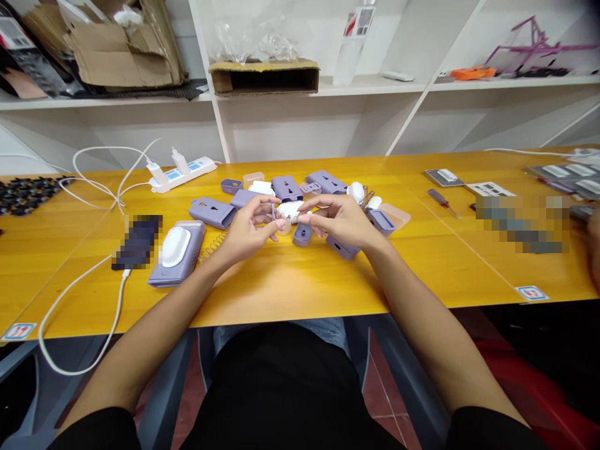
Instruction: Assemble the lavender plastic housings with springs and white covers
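My left hand [248,231] is above the table among lavender plastic parts. Its thumb and fingers are drawn together around something too small to name. Facing it, my right hand [340,219] is in a similar pinch, and what it holds is hidden. Between the two hands lie a white rounded piece [291,210] and a small lavender cap with a dark knob [302,234]. A lavender housing with slots [213,212] rests left of my left hand, and a coil spring [213,245] is by that wrist. Partly under my right hand sits another lavender part [344,248].
Further lavender housings [287,187] and translucent peach covers [396,216] lie around. On the left are a lavender case with a white oval piece [176,246], a cabled phone [137,242] and a power strip [185,174]. A screwdriver [440,200] lies right; shelves stand behind.
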The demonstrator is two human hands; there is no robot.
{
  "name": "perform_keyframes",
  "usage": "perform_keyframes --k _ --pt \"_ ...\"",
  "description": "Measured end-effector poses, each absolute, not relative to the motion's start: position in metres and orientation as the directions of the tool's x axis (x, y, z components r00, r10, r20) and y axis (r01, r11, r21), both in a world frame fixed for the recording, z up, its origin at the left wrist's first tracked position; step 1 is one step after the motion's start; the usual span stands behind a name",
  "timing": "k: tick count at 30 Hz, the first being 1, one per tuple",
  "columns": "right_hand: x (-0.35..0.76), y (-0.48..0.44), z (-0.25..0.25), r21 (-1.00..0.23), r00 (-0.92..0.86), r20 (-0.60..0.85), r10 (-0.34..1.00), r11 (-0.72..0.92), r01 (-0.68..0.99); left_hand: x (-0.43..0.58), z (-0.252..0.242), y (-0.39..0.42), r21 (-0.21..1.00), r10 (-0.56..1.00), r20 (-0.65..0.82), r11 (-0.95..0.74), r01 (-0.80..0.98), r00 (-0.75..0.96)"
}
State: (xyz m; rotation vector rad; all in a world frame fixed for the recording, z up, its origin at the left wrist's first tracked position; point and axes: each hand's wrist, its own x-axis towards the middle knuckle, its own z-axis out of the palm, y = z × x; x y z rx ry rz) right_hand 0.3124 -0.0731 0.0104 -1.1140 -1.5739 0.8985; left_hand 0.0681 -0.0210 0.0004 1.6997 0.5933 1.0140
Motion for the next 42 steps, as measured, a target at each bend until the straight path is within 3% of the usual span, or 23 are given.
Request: perform_keyframes --k 4,6,9,12,15,23,27,42 --pt "0.329 -0.063 0.011 -0.926 0.054 0.365 0.929 0.357 0.12 0.065 0.004 -0.013 0.941 0.839 0.338 -0.297 -0.163 0.425" --pt "0.34 -0.057 0.01 -0.921 0.154 0.383 0.911 0.363 0.141 0.062 0.007 -0.009 0.942 0.868 0.326 -0.263 -0.208 0.376" --pt "0.355 -0.05 0.006 -0.877 0.237 0.407 0.882 0.304 0.372 0.059 0.009 -0.005 0.941 0.906 0.29 -0.21 -0.265 0.309" --pt "0.365 -0.047 0.002 -0.736 0.255 0.463 0.849 0.207 0.645 0.058 0.009 -0.002 0.936 0.932 0.254 -0.169 -0.31 0.258" --pt "0.368 -0.048 0.001 -0.591 0.136 0.485 0.864 0.209 0.779 0.059 0.008 -0.002 0.934 0.946 0.226 -0.143 -0.328 0.231" --pt "0.346 -0.055 -0.008 -0.383 -0.355 0.354 0.865 0.481 0.789 0.061 0.007 -0.003 0.932 0.954 0.201 -0.116 -0.344 0.222" --pt "0.329 -0.058 -0.014 -0.263 -0.405 0.25 0.88 0.464 0.846 0.062 0.005 -0.003 0.935 0.954 0.203 -0.122 -0.333 0.221" --pt "0.307 -0.074 -0.009 -0.428 -0.492 0.236 0.838 0.544 0.722 0.061 0.011 -0.009 0.945 0.938 0.242 -0.169 -0.281 0.248"
